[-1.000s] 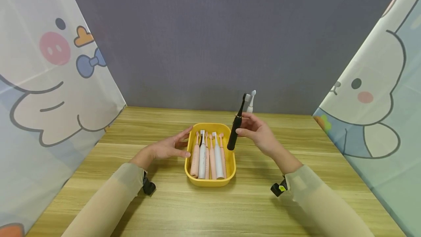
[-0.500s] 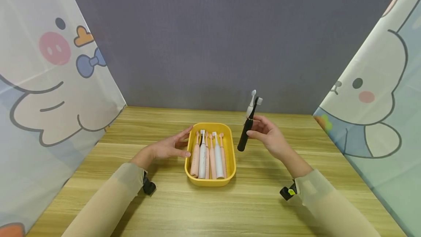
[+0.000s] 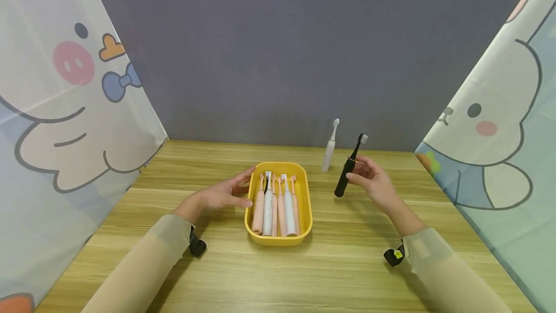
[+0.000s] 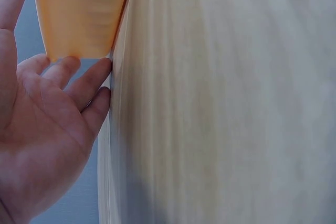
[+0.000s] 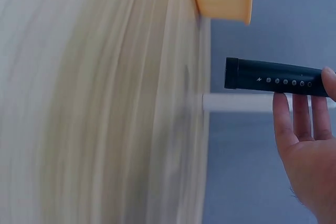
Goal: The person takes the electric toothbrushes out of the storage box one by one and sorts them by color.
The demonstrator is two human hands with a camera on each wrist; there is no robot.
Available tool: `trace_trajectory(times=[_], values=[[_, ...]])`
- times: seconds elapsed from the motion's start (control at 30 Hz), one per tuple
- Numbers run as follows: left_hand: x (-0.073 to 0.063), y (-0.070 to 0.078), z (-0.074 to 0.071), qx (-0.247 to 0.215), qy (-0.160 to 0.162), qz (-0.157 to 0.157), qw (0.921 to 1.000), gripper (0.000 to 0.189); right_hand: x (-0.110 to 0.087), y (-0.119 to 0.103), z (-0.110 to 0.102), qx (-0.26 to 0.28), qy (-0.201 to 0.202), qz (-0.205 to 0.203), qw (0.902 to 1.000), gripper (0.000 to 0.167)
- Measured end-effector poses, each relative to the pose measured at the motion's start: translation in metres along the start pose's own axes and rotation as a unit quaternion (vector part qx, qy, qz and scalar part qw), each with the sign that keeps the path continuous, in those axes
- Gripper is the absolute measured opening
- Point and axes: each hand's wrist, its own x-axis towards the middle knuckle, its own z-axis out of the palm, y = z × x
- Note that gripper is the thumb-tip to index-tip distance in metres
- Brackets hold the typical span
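Observation:
In the head view my right hand [image 3: 374,183] pinches a black electric toothbrush [image 3: 345,174] by its handle, brush head up and leaning right. The right wrist view shows its handle [image 5: 273,74] raised off the table, thumb on one side and fingers on the other. My left hand [image 3: 220,194] touches the left side of a yellow tray [image 3: 279,241], fingers spread. In the left wrist view fingertips meet the tray's wall [image 4: 79,19]. Several pink and white electric toothbrushes [image 3: 268,211] lie side by side inside, with part of a black one [image 3: 266,185] among them.
A white electric toothbrush [image 3: 329,152] stands upright on the wooden table [image 3: 278,279], behind and left of the black one. A grey panel [image 3: 278,62] rises at the table's back. Cartoon-printed cloths hang on the left [image 3: 56,149] and right [image 3: 495,168].
My right hand has carried the black toothbrush rightward from the tray's right rim, past the white toothbrush, which now shows fully. My left hand stays at the tray.

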Motion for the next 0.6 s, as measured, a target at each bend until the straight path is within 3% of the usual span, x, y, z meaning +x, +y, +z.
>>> trace_trajectory(times=[0.6], values=[[0.001, -0.004, -0.001, 0.003, 0.004, -0.005, 1.0, 0.118, 0.005, 0.02, -0.042, 0.006, 0.101, 0.025, 0.9945, 0.049]])
